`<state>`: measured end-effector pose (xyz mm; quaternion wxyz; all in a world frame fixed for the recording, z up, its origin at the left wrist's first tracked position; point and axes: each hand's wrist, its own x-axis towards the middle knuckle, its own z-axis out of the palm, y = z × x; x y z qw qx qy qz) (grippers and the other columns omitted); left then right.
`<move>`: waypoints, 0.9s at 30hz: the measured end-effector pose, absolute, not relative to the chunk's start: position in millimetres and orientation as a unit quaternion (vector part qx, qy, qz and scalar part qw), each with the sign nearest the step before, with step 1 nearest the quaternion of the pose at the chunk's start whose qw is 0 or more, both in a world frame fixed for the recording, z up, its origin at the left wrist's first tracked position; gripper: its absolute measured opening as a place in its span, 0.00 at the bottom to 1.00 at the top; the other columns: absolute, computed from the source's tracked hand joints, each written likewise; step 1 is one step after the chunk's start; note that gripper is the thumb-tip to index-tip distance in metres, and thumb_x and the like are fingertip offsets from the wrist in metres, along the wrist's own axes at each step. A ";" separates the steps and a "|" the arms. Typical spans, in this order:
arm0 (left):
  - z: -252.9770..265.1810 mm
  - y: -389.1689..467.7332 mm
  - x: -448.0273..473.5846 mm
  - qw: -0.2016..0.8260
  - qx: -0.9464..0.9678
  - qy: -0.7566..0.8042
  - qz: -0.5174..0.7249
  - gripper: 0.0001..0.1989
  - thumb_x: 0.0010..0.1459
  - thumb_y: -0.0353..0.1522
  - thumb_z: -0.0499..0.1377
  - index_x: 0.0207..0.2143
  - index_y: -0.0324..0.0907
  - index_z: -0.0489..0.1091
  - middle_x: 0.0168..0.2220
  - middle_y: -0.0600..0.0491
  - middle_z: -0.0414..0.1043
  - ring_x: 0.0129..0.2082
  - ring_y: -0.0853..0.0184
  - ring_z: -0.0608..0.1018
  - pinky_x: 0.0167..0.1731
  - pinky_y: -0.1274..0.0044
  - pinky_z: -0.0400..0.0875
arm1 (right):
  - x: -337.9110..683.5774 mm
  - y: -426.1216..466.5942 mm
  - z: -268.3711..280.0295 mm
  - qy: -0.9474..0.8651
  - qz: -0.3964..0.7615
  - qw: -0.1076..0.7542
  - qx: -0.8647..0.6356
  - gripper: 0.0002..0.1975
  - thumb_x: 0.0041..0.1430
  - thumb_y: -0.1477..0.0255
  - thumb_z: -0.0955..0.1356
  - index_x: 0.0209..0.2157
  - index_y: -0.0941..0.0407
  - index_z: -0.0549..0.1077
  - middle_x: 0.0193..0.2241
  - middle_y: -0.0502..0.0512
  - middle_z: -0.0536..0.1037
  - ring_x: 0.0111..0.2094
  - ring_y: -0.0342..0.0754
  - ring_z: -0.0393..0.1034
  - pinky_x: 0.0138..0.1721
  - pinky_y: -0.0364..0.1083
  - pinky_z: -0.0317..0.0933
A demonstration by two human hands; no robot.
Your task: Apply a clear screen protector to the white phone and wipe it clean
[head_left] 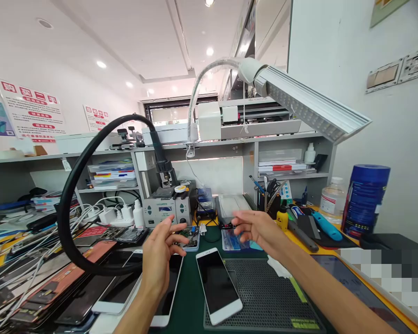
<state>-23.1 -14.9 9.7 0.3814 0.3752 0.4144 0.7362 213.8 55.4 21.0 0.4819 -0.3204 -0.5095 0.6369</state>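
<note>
My left hand (163,250) is raised over a white-framed tablet (174,283), its fingers apart and nothing in them. To the right, my right hand (256,227) hovers in the air with loosely curled, parted fingers, also holding nothing. Between and below the hands lies a white smartphone (218,285) with a dark screen, tilted slightly and partly on a black perforated mat (275,287). Behind the phone sit a small tray of circuit parts (191,239) and a blue clear-lidded box (231,241), which my right hand partly covers from above.
Stacked phones and panels (69,278) with white cables fill the left. A black hose (64,204) arches from the hot air station (165,211). A lamp (310,102) hangs overhead. At right stand a tool holder (268,199), a yellow bottle (282,218) and a blue canister (367,199).
</note>
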 end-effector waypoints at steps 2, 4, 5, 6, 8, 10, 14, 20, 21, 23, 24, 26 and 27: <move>8.2 -14.9 -20.6 0.378 0.381 0.412 0.736 0.25 0.54 0.43 0.62 0.49 0.39 0.67 0.37 0.48 0.76 0.24 0.68 0.76 0.15 0.79 0.70 | 218.9 66.9 18.1 -0.442 0.631 0.533 -0.350 0.10 0.56 0.71 0.72 0.39 0.62 0.76 0.35 0.59 0.79 0.26 0.43 0.73 0.21 0.40 0.69; 6.0 -13.5 -18.8 0.378 0.387 0.413 0.733 0.24 0.53 0.44 0.63 0.48 0.39 0.67 0.35 0.50 0.75 0.24 0.68 0.75 0.14 0.79 0.69 | 221.3 77.9 13.2 -0.397 0.626 0.554 -0.379 0.08 0.57 0.73 0.71 0.39 0.62 0.75 0.37 0.59 0.79 0.25 0.41 0.73 0.20 0.39 0.68; 4.7 -12.4 -18.3 0.378 0.389 0.415 0.731 0.24 0.52 0.43 0.63 0.47 0.39 0.68 0.34 0.51 0.74 0.24 0.69 0.75 0.14 0.80 0.69 | 221.2 82.8 10.4 -0.387 0.624 0.557 -0.388 0.08 0.58 0.74 0.70 0.39 0.62 0.75 0.38 0.59 0.79 0.25 0.40 0.72 0.20 0.38 0.67; 3.2 -11.1 -18.1 0.377 0.390 0.417 0.729 0.24 0.52 0.43 0.63 0.47 0.39 0.68 0.34 0.51 0.74 0.23 0.69 0.74 0.14 0.80 0.68 | 220.2 87.2 7.7 -0.381 0.624 0.556 -0.396 0.07 0.58 0.74 0.70 0.39 0.62 0.75 0.38 0.59 0.80 0.24 0.40 0.72 0.19 0.38 0.67; -0.1 -8.3 -18.9 0.376 0.391 0.425 0.725 0.23 0.52 0.43 0.63 0.47 0.39 0.68 0.34 0.52 0.73 0.23 0.70 0.74 0.13 0.80 0.68 | 215.8 94.7 2.5 -0.374 0.625 0.551 -0.407 0.06 0.59 0.74 0.69 0.38 0.62 0.75 0.38 0.60 0.80 0.23 0.39 0.71 0.19 0.38 0.66; -3.6 -5.8 -20.7 0.377 0.392 0.429 0.722 0.22 0.53 0.43 0.62 0.46 0.40 0.68 0.34 0.52 0.72 0.23 0.70 0.74 0.13 0.80 0.68 | 209.4 100.1 -2.3 -0.367 0.628 0.544 -0.418 0.06 0.59 0.74 0.69 0.37 0.62 0.74 0.38 0.61 0.80 0.23 0.40 0.72 0.19 0.38 0.66; -8.3 -3.2 -23.9 0.382 0.393 0.427 0.719 0.21 0.52 0.44 0.62 0.44 0.40 0.69 0.35 0.52 0.72 0.23 0.70 0.74 0.13 0.80 0.67 | 196.9 105.8 -12.3 -0.354 0.625 0.540 -0.440 0.05 0.59 0.74 0.69 0.36 0.61 0.73 0.38 0.60 0.80 0.24 0.41 0.72 0.21 0.39 0.67; -3.2 -6.7 -19.7 0.397 0.388 0.425 0.715 0.21 0.50 0.44 0.63 0.41 0.38 0.71 0.34 0.51 0.73 0.22 0.70 0.73 0.12 0.80 0.66 | 186.1 109.5 -17.7 -0.334 0.604 0.543 -0.478 0.05 0.60 0.73 0.68 0.36 0.60 0.72 0.42 0.60 0.79 0.24 0.40 0.72 0.21 0.39 0.67; -1.8 -7.9 -18.7 0.399 0.385 0.425 0.716 0.21 0.50 0.44 0.63 0.41 0.38 0.72 0.34 0.51 0.73 0.21 0.70 0.73 0.12 0.80 0.66 | 185.0 110.2 -16.9 -0.332 0.602 0.541 -0.484 0.05 0.60 0.73 0.68 0.36 0.60 0.72 0.42 0.60 0.79 0.24 0.40 0.73 0.21 0.39 0.67; 0.1 -9.8 -17.4 0.401 0.381 0.423 0.718 0.20 0.50 0.43 0.63 0.40 0.38 0.72 0.34 0.51 0.73 0.21 0.71 0.73 0.12 0.80 0.66 | 183.5 111.4 -15.2 -0.331 0.598 0.537 -0.495 0.05 0.60 0.73 0.68 0.35 0.60 0.72 0.42 0.61 0.79 0.24 0.40 0.73 0.21 0.39 0.67; 0.4 -10.4 -17.3 0.403 0.380 0.422 0.718 0.19 0.50 0.43 0.63 0.39 0.38 0.72 0.34 0.51 0.73 0.21 0.71 0.72 0.12 0.80 0.66 | 183.1 112.0 -14.6 -0.332 0.596 0.535 -0.499 0.05 0.60 0.73 0.68 0.35 0.61 0.72 0.41 0.61 0.79 0.24 0.40 0.72 0.21 0.39 0.67; 0.0 -10.6 -17.9 0.407 0.382 0.420 0.716 0.18 0.50 0.43 0.62 0.38 0.38 0.72 0.34 0.50 0.73 0.21 0.70 0.72 0.12 0.79 0.66 | 182.8 112.9 -14.5 -0.337 0.591 0.529 -0.506 0.05 0.60 0.73 0.67 0.35 0.61 0.72 0.40 0.61 0.80 0.23 0.40 0.72 0.21 0.39 0.67; -0.7 -10.3 -18.6 0.409 0.386 0.418 0.713 0.18 0.50 0.42 0.62 0.38 0.38 0.72 0.34 0.50 0.73 0.21 0.70 0.72 0.12 0.79 0.66 | 182.9 113.3 -14.9 -0.342 0.589 0.526 -0.509 0.06 0.60 0.73 0.67 0.35 0.62 0.72 0.39 0.61 0.80 0.23 0.40 0.73 0.21 0.39 0.67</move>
